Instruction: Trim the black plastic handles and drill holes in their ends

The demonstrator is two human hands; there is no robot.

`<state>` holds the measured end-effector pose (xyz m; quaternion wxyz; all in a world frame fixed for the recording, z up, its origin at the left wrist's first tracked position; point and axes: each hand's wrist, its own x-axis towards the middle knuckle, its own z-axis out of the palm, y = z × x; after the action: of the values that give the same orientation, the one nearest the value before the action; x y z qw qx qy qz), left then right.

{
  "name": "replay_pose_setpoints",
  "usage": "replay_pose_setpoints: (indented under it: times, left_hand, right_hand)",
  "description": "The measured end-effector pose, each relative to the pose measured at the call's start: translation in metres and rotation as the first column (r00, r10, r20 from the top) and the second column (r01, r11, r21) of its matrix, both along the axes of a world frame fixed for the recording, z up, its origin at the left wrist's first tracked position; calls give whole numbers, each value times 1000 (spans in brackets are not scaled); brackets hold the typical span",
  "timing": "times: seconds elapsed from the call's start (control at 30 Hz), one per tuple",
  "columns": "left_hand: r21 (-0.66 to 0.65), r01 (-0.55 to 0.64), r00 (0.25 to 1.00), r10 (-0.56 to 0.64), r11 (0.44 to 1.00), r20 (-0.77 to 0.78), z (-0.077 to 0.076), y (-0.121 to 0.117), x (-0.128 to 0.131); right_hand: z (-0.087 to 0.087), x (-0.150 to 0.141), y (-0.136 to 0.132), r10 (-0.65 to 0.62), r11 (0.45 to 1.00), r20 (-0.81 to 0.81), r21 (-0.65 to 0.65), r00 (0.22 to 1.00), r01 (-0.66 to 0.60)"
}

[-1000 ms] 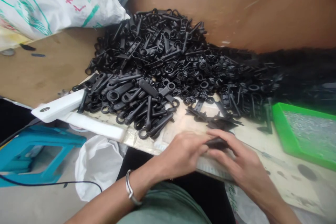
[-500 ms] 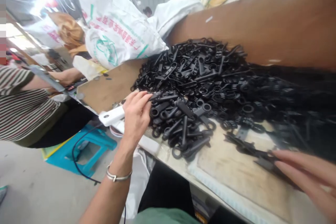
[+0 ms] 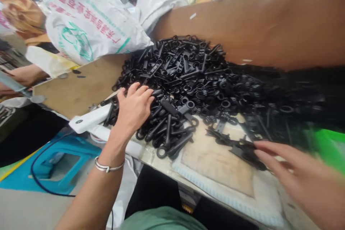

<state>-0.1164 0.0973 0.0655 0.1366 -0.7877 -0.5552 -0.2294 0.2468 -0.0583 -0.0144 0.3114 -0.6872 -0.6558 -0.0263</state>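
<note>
My left hand [image 3: 134, 109], with a metal bangle at the wrist, rests on the near left side of a pile of black plastic parts [image 3: 183, 68]. Its fingers are spread over the pieces, and what lies under the palm is hidden. At the right, my right hand [image 3: 293, 172] pinches a black plastic part [image 3: 246, 152] between thumb and fingers, low over the tan board [image 3: 218, 165]. This part is blurred; several pieces of the pile have a ring at one end and a flat arm.
A white device [image 3: 90, 118] with a dark cable lies left of my hand. A printed white sack [image 3: 88, 32] leans behind the table, and a brown panel [image 3: 256, 25] backs the pile. Green plastic [image 3: 330, 147] shows at right. Another person's arm [image 3: 27, 75] is at far left, above a blue stool [image 3: 64, 165].
The view has swung to the right, bringing green plastic into sight. My left hand's fingers have spread from a more closed grip. My right hand still pinches the black part.
</note>
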Motion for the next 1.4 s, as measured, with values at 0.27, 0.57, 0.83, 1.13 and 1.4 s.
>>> replay_pose_setpoints:
  times: [0.27,0.57,0.83,1.13,1.4]
  left_hand:
    - [41,24,1000,-25,999,20,-5,-5,6]
    - [204,180,980,-192,962,43,-4,-30,33]
    - [-2,654,751,-649,757,-126,-6,-40,153]
    - [-178,795,526,-805,580,-273,-42,16,264]
    - [-208,841,518,-855,500,39,-43,26,253]
  right_hand:
    - [14,-36,31,192,981,349,-56,917,-184]
    - [15,-42,33,241,970,296,-105,924,-219]
    - [33,16,-28,-261,965,-380,-73,887,252]
    - [15,35,-89,-421,892,-688,-198,591,406]
    - [15,35,-75,-239,886,-966,-175,101,429]
